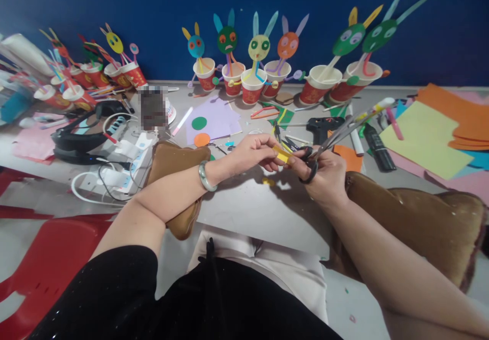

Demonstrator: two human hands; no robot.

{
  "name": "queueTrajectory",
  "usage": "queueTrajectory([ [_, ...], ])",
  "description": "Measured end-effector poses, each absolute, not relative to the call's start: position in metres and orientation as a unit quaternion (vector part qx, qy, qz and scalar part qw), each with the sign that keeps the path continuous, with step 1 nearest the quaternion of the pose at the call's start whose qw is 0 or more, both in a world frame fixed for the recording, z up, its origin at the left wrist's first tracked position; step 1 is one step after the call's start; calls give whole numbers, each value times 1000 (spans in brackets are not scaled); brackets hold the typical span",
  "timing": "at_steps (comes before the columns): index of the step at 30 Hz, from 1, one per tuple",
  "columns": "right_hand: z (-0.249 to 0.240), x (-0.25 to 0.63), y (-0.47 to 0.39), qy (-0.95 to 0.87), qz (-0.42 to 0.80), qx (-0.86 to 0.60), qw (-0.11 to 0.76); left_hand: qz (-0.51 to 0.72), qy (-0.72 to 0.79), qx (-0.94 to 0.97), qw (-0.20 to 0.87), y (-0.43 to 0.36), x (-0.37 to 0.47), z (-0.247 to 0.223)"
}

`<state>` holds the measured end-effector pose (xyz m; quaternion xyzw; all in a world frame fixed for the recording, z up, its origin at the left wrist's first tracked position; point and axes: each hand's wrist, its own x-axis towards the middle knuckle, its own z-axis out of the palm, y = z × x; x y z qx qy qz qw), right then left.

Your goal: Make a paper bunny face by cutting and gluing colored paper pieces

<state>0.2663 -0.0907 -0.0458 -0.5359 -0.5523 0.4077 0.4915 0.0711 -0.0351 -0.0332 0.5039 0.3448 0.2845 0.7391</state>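
Observation:
A small strip of yellow paper (282, 154) is pinched between the fingertips of my left hand (255, 152), above the table's front part. My right hand (324, 174) has a pair of scissors (336, 135) hooked in its fingers, with the blades pointing away to the upper right. The right thumb and fingertip also touch the strip's right end. Below the hands, a yellow paper scrap (268, 181) lies on the table. An orange paper disc (202, 139) and a green paper disc (199, 123) rest on purple paper beyond my left hand.
Red paper cups (254, 87) with paper-faced puppets line the back wall. A black glue gun (324, 128) and black marker (378, 149) lie right of centre. Brown cushions (416, 223) flank the work area. A power strip (135, 164) with cables, a headset and coloured paper sheets (424, 136) occupy the sides.

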Motion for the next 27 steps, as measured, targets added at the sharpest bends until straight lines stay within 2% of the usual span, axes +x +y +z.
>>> queueTrajectory([
  [7, -45, 266, -91, -580, 382, -508, 510, 274, 311, 504, 757, -31, 66, -31],
  [13, -55, 270, -86, -638, 279, -473, 540, 273, 284, 502, 770, -29, 63, -32],
  [20, -63, 277, -81, -707, 182, -425, 535, 265, 293, 483, 782, -28, 62, -33],
  [27, -55, 283, -77, -798, 53, -359, 481, 246, 312, 489, 776, -26, 65, -31],
])
